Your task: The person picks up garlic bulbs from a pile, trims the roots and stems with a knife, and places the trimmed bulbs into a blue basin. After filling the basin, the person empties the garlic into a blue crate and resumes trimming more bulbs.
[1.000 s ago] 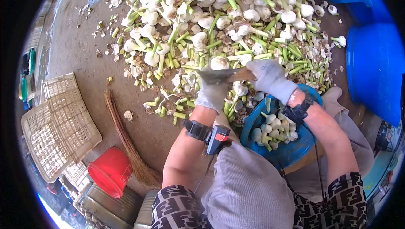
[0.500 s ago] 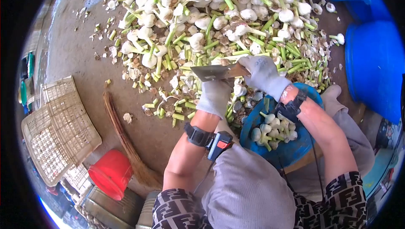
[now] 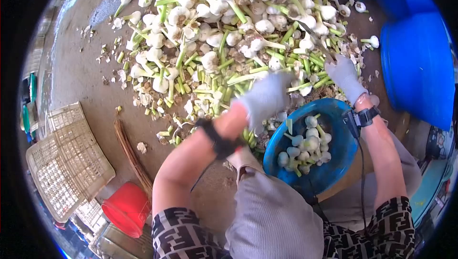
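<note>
My right hand (image 3: 344,74), in a pale glove, is closed round the handle of a knife (image 3: 312,37), whose blade points up and left over the garlic pile. My left hand (image 3: 267,98), gloved too, is blurred by motion above the cut stems; its fingers are smeared and I cannot make out anything in them. A large heap of garlic bulbs (image 3: 224,6) with green stems lies on the floor ahead. Between my legs a blue basin (image 3: 341,120) holds trimmed garlic bulbs (image 3: 310,145).
White plastic baskets (image 3: 67,163), a red bucket (image 3: 126,209) and a straw broom (image 3: 131,156) are at the left. A big blue tub (image 3: 420,68) stands at the right. Cut stems (image 3: 214,89) and peel litter the floor.
My right hand has moved right with the knife, away from my left hand. My left hand has swung up and right. The blue basin is now less covered by my right arm.
</note>
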Available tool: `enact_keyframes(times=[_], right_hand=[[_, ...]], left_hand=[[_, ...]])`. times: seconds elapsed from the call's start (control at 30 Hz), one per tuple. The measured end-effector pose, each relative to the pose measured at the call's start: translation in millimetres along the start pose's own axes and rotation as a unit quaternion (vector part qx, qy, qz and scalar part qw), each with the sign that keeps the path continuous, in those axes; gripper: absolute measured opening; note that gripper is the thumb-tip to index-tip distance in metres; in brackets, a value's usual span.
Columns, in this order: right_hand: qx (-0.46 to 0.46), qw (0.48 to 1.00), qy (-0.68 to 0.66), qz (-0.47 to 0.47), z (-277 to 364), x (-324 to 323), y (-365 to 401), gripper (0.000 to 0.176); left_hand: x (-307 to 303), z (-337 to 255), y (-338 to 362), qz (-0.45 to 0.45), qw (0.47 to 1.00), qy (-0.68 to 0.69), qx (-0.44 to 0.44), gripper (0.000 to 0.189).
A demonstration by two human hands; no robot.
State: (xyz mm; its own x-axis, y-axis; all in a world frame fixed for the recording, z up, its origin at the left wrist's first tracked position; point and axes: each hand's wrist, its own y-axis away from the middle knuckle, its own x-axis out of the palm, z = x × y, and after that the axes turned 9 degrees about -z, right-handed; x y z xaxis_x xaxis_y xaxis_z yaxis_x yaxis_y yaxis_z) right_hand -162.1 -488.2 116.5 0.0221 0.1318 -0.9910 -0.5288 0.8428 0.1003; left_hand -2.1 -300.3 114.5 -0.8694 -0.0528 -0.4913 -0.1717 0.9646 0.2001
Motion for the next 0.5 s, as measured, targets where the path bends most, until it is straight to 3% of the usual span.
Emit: enact_keyframes(times=[0.07,0.1,0.17,0.27,0.3,0.33,0.4,0.47,0.5], right_hand=[[0.008,1.0,-0.019,0.01,2,6,6,0.032],[0.011,0.999,-0.027,0.022,2,9,10,0.032],[0.005,0.999,-0.036,0.017,8,9,14,0.029],[-0.01,0.997,-0.071,0.024,8,4,22,0.026],[-0.048,0.996,-0.071,0.031,2,10,22,0.025],[-0.068,0.993,-0.089,0.033,6,12,21,0.024],[-0.11,0.985,-0.125,0.041,27,15,24,0.023],[-0.149,0.975,-0.151,0.067,65,10,26,0.022],[-0.165,0.97,-0.154,0.089,87,3,27,0.023]], left_hand=[[-8,18,-51,-0.141,0.927,-0.347,0.01,0.044],[-11,34,-75,-0.129,0.895,-0.427,-0.037,0.043],[-17,61,-86,-0.14,0.884,-0.446,-0.006,0.041],[-31,60,-74,-0.089,0.93,-0.342,-0.102,0.036],[-33,63,-58,-0.154,0.95,-0.246,-0.119,0.033],[-20,89,-48,-0.277,0.95,-0.123,-0.08,0.03],[-26,83,-23,-0.166,0.955,0.106,-0.22,0.03],[-16,75,3,-0.134,0.917,0.267,-0.265,0.029],[-5,77,12,-0.151,0.907,0.33,-0.214,0.028]])
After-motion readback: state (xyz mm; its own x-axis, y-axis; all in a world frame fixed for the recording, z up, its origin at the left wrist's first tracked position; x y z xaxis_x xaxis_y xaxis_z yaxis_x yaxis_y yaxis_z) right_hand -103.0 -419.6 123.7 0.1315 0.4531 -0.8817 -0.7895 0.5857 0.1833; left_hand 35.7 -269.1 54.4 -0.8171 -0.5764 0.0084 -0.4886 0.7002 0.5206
